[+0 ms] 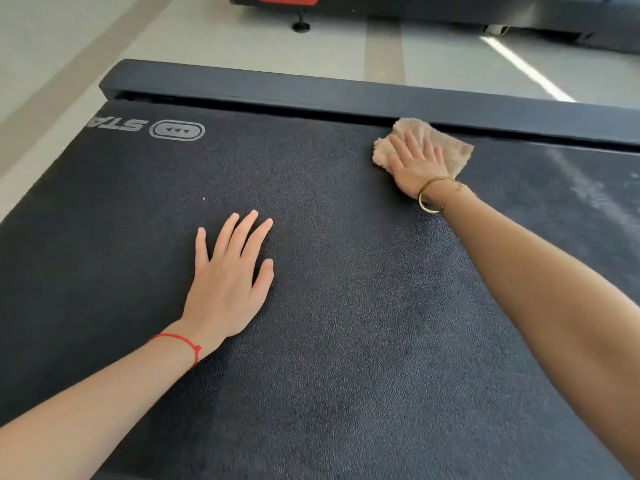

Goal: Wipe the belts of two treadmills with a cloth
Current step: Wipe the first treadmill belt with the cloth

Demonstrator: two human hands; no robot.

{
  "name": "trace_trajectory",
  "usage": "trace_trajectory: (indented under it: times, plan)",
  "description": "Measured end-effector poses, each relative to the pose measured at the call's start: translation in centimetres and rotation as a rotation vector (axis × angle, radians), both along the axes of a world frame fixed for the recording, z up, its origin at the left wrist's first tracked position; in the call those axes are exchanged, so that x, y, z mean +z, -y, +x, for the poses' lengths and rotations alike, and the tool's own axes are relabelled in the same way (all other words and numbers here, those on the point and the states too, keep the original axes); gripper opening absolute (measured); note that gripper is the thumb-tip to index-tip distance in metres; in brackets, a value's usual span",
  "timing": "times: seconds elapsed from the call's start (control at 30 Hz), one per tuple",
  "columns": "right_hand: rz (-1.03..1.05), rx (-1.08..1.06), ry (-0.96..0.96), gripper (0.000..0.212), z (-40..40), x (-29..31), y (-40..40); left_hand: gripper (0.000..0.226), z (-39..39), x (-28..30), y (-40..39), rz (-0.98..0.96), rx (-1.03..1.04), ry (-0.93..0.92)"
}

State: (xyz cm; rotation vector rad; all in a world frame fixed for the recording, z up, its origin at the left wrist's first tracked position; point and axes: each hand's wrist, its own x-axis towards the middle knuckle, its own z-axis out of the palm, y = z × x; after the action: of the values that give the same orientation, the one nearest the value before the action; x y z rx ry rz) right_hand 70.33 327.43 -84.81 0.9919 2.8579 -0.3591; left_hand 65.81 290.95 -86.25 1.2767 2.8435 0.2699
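Nearest the camera, the left hand (228,278) lies flat on the dark belt (346,323), fingers straight and slightly spread, holding nothing; it appears to serve as a brace. A red string (180,341) circles that wrist.

At the far right, the right hand (415,164) presses a tan cloth (446,147) flat against the belt, fingers extended over it rather than curled round it. The cloth touches the dark side rail (311,91) along the far edge. A gold bangle (431,194) sits on that wrist.

Risks, as judged: the cloth edge could catch in the gap between belt and rail if pushed further. The belt may slip under the bracing palm, since weight rests on it. A pale dusty streak (588,188) at the right shows an uncleaned area that could be missed.

Count: two hands, one cloth, one belt under work, one printed logo (176,129) at far left. A second treadmill (450,8) stands across the floor (207,43); only its base shows, one foot (300,26) visible. Its belt cannot be seen.
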Motion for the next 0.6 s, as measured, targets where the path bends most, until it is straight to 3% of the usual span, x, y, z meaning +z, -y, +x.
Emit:
trace_trajectory:
  times: [0.13, 0.3, 0.6]
  plan:
    - [-0.034, 0.188, -0.045, 0.052, 2.2, 0.2, 7.1, 0.057, 0.1, -0.1, 0.0, 0.024, 0.004, -0.002]
    - [-0.029, 0.536, -0.126, 0.057, 11.4, -0.3, 16.6, 0.056, 0.0, -0.1, 0.0, 0.044, 0.007, -0.002]
    - [0.005, 0.334, -0.059, 0.053, 13.1, 0.4, 17.6, 0.055, 0.5, 0.3, -0.1, 0.061, 0.019, 0.007]
